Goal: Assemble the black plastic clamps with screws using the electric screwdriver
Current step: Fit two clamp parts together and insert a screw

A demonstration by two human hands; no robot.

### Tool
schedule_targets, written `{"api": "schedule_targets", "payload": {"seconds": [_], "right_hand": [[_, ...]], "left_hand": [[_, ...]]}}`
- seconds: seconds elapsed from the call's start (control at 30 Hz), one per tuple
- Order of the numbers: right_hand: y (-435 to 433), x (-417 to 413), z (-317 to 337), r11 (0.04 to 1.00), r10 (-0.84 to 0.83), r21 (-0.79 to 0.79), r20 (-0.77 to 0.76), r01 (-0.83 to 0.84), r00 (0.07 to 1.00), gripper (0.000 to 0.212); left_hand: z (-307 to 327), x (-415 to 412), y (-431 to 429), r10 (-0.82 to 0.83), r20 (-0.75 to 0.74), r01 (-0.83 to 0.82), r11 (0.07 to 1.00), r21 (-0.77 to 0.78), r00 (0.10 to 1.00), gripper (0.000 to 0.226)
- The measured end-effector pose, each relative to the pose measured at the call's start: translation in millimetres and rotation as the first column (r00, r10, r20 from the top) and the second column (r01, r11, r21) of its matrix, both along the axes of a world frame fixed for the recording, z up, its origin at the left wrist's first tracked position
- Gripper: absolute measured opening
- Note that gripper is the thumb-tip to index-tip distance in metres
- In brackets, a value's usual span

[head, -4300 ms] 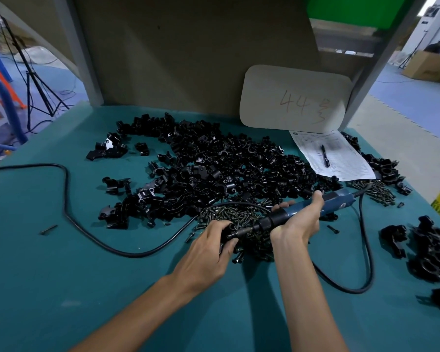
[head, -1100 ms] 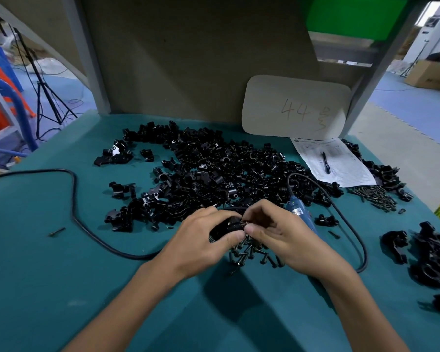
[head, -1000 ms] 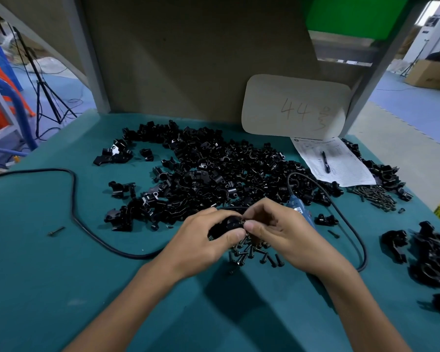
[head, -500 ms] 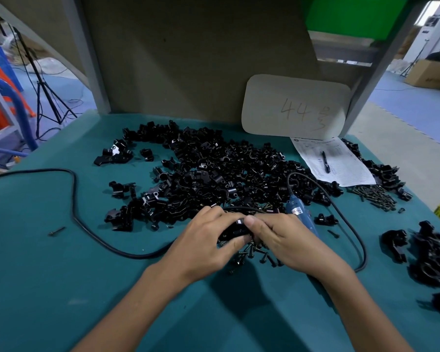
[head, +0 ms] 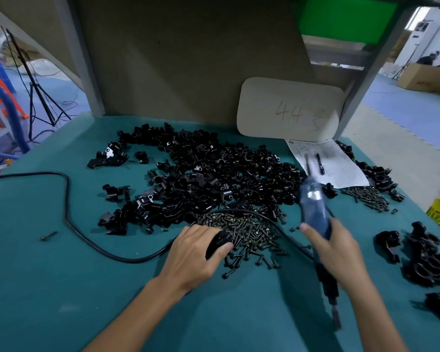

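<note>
We are seeing bare teal mat (head: pixel 36 288) at the front left; the power cord (head: pixel 66 214), screw pile (head: pixel 249 232) and clamp heap (head: pixel 214 179) are obstructing the centre.

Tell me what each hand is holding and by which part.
The left hand grips a black clamp from above, around its body. The right hand grips the electric screwdriver mid-length, where blue barrel meets black nose.

Table surface (head: pixel 36 288): teal. Clamps (head: pixel 214 179): black throughout. Screws (head: pixel 247 229): dark, brownish sheen. Screwdriver (head: pixel 315 214): blue body, black nose. Cable (head: pixel 66 212): black. Card (head: pixel 290 110): pale beige, handwritten "44". Sheet (head: pixel 341 168): white, printed lines.
</note>
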State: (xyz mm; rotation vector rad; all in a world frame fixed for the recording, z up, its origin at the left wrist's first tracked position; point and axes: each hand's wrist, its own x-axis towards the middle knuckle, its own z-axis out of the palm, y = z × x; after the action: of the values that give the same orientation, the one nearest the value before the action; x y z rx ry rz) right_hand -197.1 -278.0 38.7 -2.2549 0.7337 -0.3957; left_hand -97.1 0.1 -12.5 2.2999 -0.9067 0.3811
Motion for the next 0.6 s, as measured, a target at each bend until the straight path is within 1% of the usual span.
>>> {"api": "schedule_targets", "payload": {"seconds": [0.03,0.07,0.1,0.13,0.2,0.27,0.37,0.4,0.43,0.53,0.6], "right_hand": [[1,1,8,0.984,-0.021,0.180,0.115,0.000,0.993,0.039],[3,3,16,0.929,-0.057,0.368,0.214,-0.026,0.975,0.039],[4,6,23,0.852,-0.097,0.519,0.270,-0.060,0.958,0.039],[7,11,29,0.774,-0.132,0.628,0.290,-0.084,0.948,0.040],[12,19,33,0.627,-0.173,0.768,0.295,-0.126,0.940,0.043],[20,26,27,0.482,-0.207,0.851,0.342,-0.208,0.917,0.040],[34,38,19,0.249,-0.344,0.923,0.368,-0.294,0.864,0.034],[38,43,17,0.188,-0.394,0.932,0.361,-0.310,0.846,0.032],[41,47,16,0.153,-0.437,0.937,0.349,-0.314,0.829,0.030],[47,60,16,0.151,-0.531,0.944,0.328,-0.293,0.782,0.025],[48,66,19,0.117,-0.592,0.942,0.321,-0.316,0.740,0.024]], "left_hand": [[0,1,-1,-0.011,0.014,0.011,1.000,0.008,1.000,0.046],[1,1,-1,-0.025,0.023,0.024,1.000,0.014,0.999,0.046],[2,2,-2,-0.035,0.024,0.034,0.999,0.019,0.999,0.047],[3,4,-3,-0.041,0.022,0.041,0.999,0.024,0.999,0.047],[4,6,-5,-0.047,0.024,0.047,0.998,0.034,0.999,0.047],[3,6,-5,-0.054,0.033,0.052,0.998,0.038,0.998,0.047],[1,6,-5,-0.068,0.073,0.066,0.997,0.034,0.995,0.043],[0,6,-4,-0.073,0.084,0.070,0.997,0.030,0.994,0.041],[0,6,-3,-0.077,0.095,0.074,0.997,0.027,0.992,0.038],[-1,5,-3,-0.085,0.148,0.082,0.996,0.024,0.985,0.031],[-3,6,-4,-0.081,0.173,0.081,0.997,0.007,0.982,0.031]]}}
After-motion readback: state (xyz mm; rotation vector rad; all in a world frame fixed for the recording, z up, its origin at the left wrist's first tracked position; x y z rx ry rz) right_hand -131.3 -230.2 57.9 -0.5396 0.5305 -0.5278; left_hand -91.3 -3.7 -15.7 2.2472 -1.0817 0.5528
